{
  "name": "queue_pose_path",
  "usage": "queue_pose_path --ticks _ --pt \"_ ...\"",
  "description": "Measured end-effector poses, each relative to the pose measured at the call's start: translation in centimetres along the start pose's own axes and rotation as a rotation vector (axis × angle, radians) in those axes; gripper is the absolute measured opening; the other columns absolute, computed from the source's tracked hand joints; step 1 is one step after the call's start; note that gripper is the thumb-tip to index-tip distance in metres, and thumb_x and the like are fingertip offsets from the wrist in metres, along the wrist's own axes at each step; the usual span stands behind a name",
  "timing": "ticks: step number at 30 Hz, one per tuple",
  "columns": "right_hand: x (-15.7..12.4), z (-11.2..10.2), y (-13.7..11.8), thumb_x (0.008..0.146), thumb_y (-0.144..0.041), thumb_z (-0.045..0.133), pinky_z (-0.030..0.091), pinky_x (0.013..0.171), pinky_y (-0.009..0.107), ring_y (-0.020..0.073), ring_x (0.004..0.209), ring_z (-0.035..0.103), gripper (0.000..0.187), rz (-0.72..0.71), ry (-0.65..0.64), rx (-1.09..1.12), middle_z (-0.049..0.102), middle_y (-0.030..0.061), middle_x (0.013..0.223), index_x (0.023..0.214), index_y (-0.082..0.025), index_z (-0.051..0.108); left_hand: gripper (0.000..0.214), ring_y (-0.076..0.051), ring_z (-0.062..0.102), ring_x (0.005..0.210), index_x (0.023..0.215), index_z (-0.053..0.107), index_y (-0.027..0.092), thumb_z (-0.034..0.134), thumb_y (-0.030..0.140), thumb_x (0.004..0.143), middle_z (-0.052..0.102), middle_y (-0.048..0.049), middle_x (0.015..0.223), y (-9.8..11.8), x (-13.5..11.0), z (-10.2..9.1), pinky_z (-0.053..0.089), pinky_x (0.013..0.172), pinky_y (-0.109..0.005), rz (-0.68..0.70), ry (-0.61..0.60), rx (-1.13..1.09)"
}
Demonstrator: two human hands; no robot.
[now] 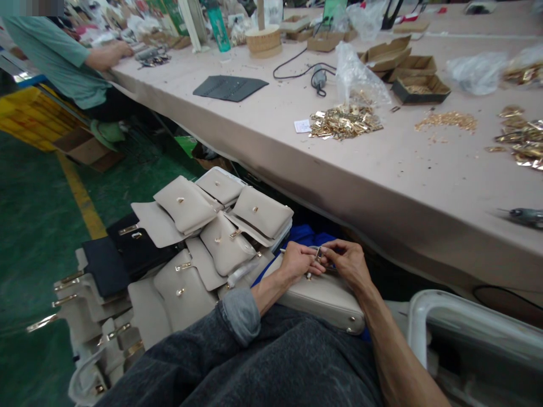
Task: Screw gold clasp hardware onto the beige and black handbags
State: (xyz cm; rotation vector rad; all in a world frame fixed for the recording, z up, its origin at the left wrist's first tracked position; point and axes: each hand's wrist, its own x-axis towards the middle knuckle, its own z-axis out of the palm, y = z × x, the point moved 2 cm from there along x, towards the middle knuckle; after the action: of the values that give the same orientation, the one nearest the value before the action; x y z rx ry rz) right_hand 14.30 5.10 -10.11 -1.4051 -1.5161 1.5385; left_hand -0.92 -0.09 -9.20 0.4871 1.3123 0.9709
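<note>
Clasp (317, 254) at top of bag (322, 301), pinched between left hand (297, 263) and right hand (348, 264). Both clenched on it.

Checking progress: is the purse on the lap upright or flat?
Flat: the purse lies across the lap, left hand and right hand pinching a part.

The left forearm (271, 288) comes out of a soft grey-blue sleeve, and the sleeve's cuff (240, 314) is bunched into a thick, rounded roll. Below that cuff and to either side of it spreads dark charcoal cloth (271, 367), heathered with paler flecks and lightly creased. Right of the cuff, the right arm (394, 350) is uncovered along its whole visible length. Above the cuff, the left hand (297, 261) and the right hand (348, 261) are bare.
</note>
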Motion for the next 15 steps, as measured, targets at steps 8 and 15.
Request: queue_pose_path --ticks 8,15 --pt "-0.17 0.16 -0.3 0.079 -0.049 0.081 0.054 0.061 0.03 0.022 0.065 0.069 0.036 -0.013 0.005 -0.021 0.073 0.0085 0.075 0.091 -0.015 0.079 0.027 -0.017 0.072 0.055 0.081 0.078 0.001 0.053 -0.008 0.078 0.075 -0.0149 0.072 -0.27 -0.02 -0.17 0.06 0.05 -0.022 0.006 -0.029 -0.021" --pt "-0.05 0.23 -0.03 0.077 -0.047 0.082 0.053 0.059 0.03 0.0218 0.064 0.068 0.036 -0.011 0.004 -0.022 0.074 0.0093 0.076 0.092 -0.015 0.08 0.017 -0.019 0.073 0.055 0.082 0.078 0.0 0.062 -0.004 0.08 0.075 -0.0158 0.071 -0.67 0.21 -0.48 0.061 0.052 -0.025 0.012 -0.018 -0.033"
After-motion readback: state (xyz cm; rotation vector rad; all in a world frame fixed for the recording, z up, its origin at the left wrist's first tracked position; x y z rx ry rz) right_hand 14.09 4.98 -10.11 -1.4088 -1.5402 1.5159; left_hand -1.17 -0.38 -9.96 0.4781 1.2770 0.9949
